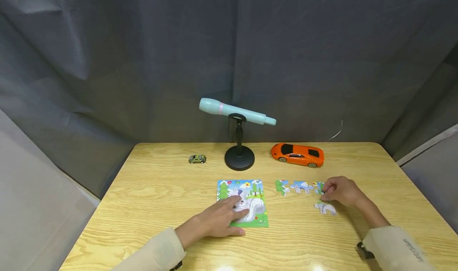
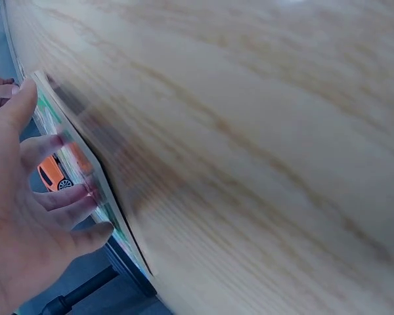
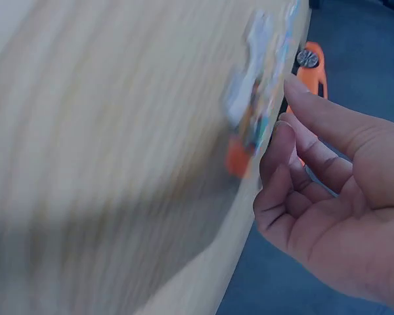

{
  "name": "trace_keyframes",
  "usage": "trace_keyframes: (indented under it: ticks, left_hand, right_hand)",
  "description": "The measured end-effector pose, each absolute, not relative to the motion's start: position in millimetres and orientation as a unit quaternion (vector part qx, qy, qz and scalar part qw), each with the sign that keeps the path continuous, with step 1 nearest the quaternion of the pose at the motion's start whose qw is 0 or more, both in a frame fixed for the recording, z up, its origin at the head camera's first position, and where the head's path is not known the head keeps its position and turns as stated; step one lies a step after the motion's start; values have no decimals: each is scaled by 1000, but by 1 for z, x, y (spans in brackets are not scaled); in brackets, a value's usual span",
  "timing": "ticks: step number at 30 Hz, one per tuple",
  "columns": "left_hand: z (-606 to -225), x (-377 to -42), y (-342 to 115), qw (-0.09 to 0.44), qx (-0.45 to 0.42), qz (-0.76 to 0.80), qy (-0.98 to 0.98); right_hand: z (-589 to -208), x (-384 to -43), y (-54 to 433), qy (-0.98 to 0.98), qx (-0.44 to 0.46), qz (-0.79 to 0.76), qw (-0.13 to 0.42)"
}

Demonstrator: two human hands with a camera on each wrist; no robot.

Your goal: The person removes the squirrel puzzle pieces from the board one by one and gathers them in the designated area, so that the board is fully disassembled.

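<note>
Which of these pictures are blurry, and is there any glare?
Head view: mostly clear, two bright glare spots on the table at the picture's bottom edge; left wrist view: the table's grain looks soft; right wrist view: puzzle pieces badly smeared, right hand sharper.

Head high, 2 wrist views close — shared table [image 1: 297, 235]

Tabletop [image 1: 154, 191]: wood-grain surface, smooth, lightly glossy where light reflects. Backdrop [image 1: 186, 44]: dark matt cloth, creased. Microphone [image 1: 252, 116]: smooth pale-blue plastic, as I see it from here. Its stand [image 1: 239, 163]: black, matt. Orange car [image 1: 302, 150]: glossy, plastic in appearance. Puzzle board [image 1: 256, 204]: smooth printed card. Sleeves [image 1: 157, 250]: soft matt cloth.
</note>
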State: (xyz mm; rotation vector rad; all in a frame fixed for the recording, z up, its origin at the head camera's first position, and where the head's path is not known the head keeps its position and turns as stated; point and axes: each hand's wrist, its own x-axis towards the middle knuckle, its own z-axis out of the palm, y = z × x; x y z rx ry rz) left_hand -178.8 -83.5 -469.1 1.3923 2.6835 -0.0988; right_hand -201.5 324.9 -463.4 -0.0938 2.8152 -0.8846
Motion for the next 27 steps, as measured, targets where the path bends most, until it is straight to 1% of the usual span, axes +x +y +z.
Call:
trace_keyframes:
  ticks: [11,17,23,27]
  left_hand:
    - [-466,-180,-86,52,466,-33,883]
    - [-466,-179,-93,46,461,-32,885]
    - [-465,-175,-103,64,447,-15,892]
    - [-466,-173,-108,67,440,-10,896]
  right_hand:
    - [-447,-222,253,931,-59,-343,111]
    - [-447,-233,208,922,-94,-355,122]
    - [-450,-235,167,911,-121,-372,128]
    - [-455,-235,148,907,-126,-379,134]
